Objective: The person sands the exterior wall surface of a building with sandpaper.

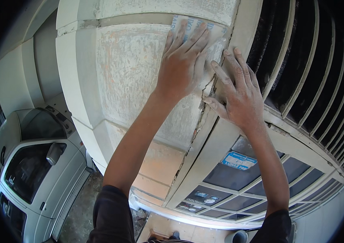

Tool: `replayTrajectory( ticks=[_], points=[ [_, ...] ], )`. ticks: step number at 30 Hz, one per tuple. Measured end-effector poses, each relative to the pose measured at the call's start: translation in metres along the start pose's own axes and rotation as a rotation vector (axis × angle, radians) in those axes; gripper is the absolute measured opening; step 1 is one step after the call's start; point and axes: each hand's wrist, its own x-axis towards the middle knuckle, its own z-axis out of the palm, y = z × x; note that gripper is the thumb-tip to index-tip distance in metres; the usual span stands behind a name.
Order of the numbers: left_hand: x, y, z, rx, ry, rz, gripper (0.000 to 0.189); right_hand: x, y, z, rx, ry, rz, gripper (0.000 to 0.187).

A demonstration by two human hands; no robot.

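My left hand lies flat on a sheet of abrasive paper, its printed backing facing out, and presses it to the scuffed, whitish wall just below a horizontal groove. White dust coats the fingers. To its right, my right hand rests with fingers spread on the pale window and door frame, holding nothing. The thumb is beside a jagged crack that runs down between wall and frame. The face of the paper against the wall is hidden.
Curved bars of a grille stand at the upper right, over a paned door with stickers. A silver vehicle is parked at the lower left. Far below are a tiled floor and a grey round container.
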Motion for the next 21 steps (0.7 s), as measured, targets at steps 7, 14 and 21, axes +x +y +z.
replayTrajectory(
  ticks=[7,14,21],
  points=[
    [-0.07,0.022,-0.002,0.048,-0.127,-0.106,0.044,-0.003,0.003,0.003,0.004,0.002,-0.005,0.072],
    [-0.018,0.015,0.007,0.021,-0.064,0.017,0.045,-0.003,0.003,-0.003,0.099,0.087,-0.015,0.072],
    [-0.063,0.026,0.009,0.028,-0.077,-0.129,0.04,-0.005,0.004,-0.004,0.085,0.054,-0.009,0.074]
  ],
)
